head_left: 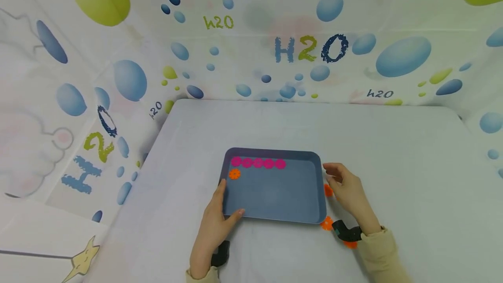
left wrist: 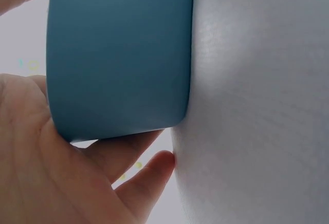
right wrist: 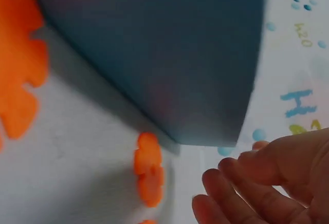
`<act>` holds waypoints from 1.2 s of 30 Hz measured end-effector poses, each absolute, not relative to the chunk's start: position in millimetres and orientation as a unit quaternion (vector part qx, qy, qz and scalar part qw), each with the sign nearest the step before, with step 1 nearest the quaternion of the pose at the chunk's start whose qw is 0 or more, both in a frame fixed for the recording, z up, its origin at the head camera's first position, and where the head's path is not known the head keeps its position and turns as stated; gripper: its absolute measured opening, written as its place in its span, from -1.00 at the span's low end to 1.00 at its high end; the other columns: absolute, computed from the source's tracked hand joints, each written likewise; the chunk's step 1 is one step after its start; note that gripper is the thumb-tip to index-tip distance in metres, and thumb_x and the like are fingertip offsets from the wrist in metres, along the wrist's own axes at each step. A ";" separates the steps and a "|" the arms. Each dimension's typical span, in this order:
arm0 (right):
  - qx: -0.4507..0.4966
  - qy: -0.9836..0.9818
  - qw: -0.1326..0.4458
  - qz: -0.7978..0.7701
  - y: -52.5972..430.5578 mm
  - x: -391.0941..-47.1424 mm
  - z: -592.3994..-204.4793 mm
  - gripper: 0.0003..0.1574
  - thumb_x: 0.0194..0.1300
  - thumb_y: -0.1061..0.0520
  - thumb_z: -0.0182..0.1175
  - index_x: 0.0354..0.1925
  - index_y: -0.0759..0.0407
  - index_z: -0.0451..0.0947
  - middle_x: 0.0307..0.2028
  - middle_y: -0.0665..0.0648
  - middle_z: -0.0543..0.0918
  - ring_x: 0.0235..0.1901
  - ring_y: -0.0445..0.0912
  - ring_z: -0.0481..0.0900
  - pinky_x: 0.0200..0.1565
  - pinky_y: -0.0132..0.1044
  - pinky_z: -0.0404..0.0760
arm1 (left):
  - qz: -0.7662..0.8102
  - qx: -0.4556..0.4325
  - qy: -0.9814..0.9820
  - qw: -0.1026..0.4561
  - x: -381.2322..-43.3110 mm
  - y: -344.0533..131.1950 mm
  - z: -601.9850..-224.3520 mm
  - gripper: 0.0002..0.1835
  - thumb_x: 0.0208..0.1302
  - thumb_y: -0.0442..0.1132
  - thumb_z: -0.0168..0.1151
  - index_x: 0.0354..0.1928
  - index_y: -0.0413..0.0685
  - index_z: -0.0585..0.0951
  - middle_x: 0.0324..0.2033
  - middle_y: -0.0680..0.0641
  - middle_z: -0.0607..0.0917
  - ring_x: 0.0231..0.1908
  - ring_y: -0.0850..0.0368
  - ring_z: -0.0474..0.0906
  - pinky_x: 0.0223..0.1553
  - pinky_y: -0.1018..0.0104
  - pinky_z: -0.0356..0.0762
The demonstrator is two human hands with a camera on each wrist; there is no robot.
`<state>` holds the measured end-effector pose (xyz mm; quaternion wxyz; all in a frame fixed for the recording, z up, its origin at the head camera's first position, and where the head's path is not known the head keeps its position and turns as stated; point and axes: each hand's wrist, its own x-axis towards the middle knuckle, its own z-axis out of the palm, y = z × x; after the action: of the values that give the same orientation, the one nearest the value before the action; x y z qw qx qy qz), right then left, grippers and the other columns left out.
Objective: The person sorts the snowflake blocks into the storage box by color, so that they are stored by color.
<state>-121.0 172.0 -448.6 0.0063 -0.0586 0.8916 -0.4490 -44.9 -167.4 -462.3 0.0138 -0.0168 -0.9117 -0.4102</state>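
A blue-grey rectangular tray (head_left: 275,195) lies on the white table. Along its far edge runs a row of several pink flower-shaped pieces (head_left: 257,163), with one orange flower-shaped piece (head_left: 234,174) below the row's left end. My left hand (head_left: 214,222) grips the tray's near left corner, thumb over the rim and fingers along the outer side (left wrist: 118,59). Just off the tray's right edge, my right hand (head_left: 349,191) has loosely bent fingers and holds nothing visible. Near it on the table lies an orange flower-shaped piece (head_left: 328,190), partly hidden by the hand.
Another orange piece (head_left: 327,223) lies by the tray's near right corner, and a further one (head_left: 350,244) is partly covered by the right wrist's black camera (head_left: 347,232). Behind the white table (head_left: 306,125) hangs a sheet printed with balloon-like drops and lettering.
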 end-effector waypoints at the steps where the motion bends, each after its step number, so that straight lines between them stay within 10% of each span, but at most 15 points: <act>1: -0.063 0.894 0.008 -0.444 172.4 -120.0 -451.2 -0.55 0.35 0.37 0.00 0.20 0.31 0.41 0.12 0.37 0.58 0.11 0.24 0.57 0.12 0.06 0.57 | -0.410 -0.017 -0.912 0.015 -44.9 -167.5 -462.5 -0.03 0.20 -0.15 0.37 0.50 -0.26 0.01 0.48 -0.31 0.10 0.45 -0.27 0.07 0.39 -0.20 0.15; 12: -0.106 0.922 0.020 -0.373 171.9 -118.0 -467.1 -0.21 0.08 0.42 0.22 0.30 0.41 0.28 0.17 0.46 0.50 0.15 0.32 0.50 0.17 0.17 0.49 | -0.419 -0.013 -0.908 0.010 -45.1 -167.7 -465.6 -0.03 0.21 -0.15 0.36 0.50 -0.25 0.00 0.49 -0.30 0.07 0.46 -0.27 0.04 0.40 -0.20 0.11; 36: -0.019 0.932 0.104 -0.346 187.4 -119.2 -449.5 -0.79 0.16 0.21 0.33 -0.21 0.27 0.60 -0.35 0.18 0.69 -0.41 -0.08 0.57 -0.37 -0.30 0.52 | -0.412 -0.027 -0.911 0.018 -44.8 -169.4 -462.2 -0.04 0.19 -0.17 0.38 0.49 -0.30 0.04 0.47 -0.32 0.12 0.45 -0.27 0.09 0.38 -0.19 0.17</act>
<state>-119.2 187.4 -449.5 0.1044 -0.0191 0.9323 -0.3459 -44.8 -169.4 -462.2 0.0181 -0.0267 -0.9107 -0.4119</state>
